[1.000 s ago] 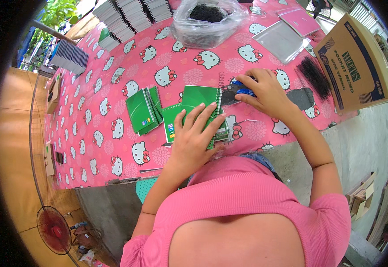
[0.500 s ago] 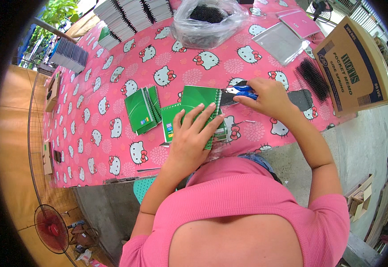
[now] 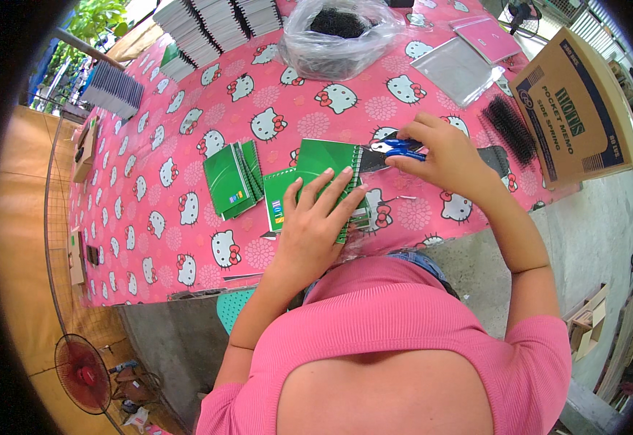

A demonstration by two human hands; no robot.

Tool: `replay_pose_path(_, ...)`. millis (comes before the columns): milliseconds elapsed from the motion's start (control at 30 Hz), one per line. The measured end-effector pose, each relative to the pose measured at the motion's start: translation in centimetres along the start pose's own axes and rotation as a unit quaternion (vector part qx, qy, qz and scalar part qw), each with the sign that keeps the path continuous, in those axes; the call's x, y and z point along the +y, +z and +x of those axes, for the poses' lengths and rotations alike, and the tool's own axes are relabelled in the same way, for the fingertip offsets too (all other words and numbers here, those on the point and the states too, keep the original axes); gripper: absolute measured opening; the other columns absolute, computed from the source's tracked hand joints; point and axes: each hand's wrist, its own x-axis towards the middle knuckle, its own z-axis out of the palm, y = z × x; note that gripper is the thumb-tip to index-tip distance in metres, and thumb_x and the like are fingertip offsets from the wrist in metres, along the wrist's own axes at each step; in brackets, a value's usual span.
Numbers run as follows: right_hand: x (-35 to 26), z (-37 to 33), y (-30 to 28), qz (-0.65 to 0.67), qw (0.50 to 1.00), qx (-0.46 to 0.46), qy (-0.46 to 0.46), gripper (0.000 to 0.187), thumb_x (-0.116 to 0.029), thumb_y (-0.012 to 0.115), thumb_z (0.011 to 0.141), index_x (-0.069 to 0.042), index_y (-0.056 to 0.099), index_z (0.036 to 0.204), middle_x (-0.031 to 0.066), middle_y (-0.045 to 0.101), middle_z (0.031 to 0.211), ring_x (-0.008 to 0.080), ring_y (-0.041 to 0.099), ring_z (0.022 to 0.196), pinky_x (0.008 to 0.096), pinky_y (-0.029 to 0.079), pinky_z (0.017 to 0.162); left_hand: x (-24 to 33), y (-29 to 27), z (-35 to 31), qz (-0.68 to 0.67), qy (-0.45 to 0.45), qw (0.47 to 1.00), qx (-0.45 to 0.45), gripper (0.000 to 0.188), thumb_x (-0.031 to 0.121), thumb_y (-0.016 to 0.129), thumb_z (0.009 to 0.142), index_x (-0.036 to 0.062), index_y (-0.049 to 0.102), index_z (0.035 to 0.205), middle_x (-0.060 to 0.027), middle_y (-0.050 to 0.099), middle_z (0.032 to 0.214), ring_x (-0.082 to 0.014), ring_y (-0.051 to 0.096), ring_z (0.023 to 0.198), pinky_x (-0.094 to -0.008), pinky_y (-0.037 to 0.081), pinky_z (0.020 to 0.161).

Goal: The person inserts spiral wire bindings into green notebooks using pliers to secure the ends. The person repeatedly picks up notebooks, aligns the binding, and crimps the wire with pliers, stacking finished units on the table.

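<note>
My left hand lies flat with fingers spread on green spiral notepads, pressing the upper notepad over another green notepad beneath. A metal spiral runs along the upper notepad's right edge. Just right of that spiral, my right hand is closed on blue-handled pliers, their jaws pointing left towards the spiral's top end. Under the pliers lies a dark flat strip, partly hidden by the hand. Left of my left hand, a small stack of green notepads rests on the table.
Black spiral coils lie beside a brown cardboard box at right. A clear plastic bag with black coils stands at the back, near tall notebook stacks. A plastic sleeve and a pink notebook lie back right.
My right hand has shifted slightly right with the pliers, and its fingers have lifted a little. My left hand and the notepads stay in place.
</note>
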Motion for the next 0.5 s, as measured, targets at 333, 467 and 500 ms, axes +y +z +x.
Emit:
replay_pose_path(333, 3.4, -4.7, 6.2, 0.174, 0.977, 0.035, 0.117, 0.042, -0.035, 0.071, 0.081, -0.002, 0.061, 0.105, 0.0169, 0.06, 0.103, 0.0273, 0.057, 0.097, 0.0391, 0.044, 0.083, -0.3, -0.9, 0.1, -0.157, -0.024, 0.983, 0.093, 0.05, 0.013, 0.071, 0.079, 0.0089, 0.054, 0.126, -0.0123, 0.058, 0.127, -0.0291, 0.056, 0.114, -0.0458, 0.042, 0.095)
replay_pose_path(467, 3.8, -9.6, 9.2, -0.073, 0.996, 0.04, 0.033, 0.047, -0.024, 0.074, 0.075, -0.004, 0.059, 0.115, 0.018, 0.055, 0.116, 0.0391, 0.05, 0.111, 0.0465, 0.038, 0.097, -4.2, -2.5, -0.3, -0.268, -0.021, 0.916, 0.297, 0.033, 0.007, 0.073, 0.082, 0.0014, 0.06, 0.112, -0.0129, 0.067, 0.108, -0.0185, 0.065, 0.095, -0.0286, 0.052, 0.079)
replay_pose_path(500, 3.8, -9.4, 9.1, -0.064, 0.997, 0.047, 0.024, 0.047, -0.024, 0.073, 0.075, -0.004, 0.059, 0.115, 0.0183, 0.054, 0.117, 0.039, 0.051, 0.111, 0.0464, 0.038, 0.097, -4.9, -3.8, -0.6, -0.238, -0.119, 0.909, 0.321, 0.027, 0.009, 0.071, 0.084, 0.0006, 0.062, 0.109, -0.0119, 0.067, 0.107, -0.0165, 0.063, 0.096, -0.0284, 0.051, 0.081)
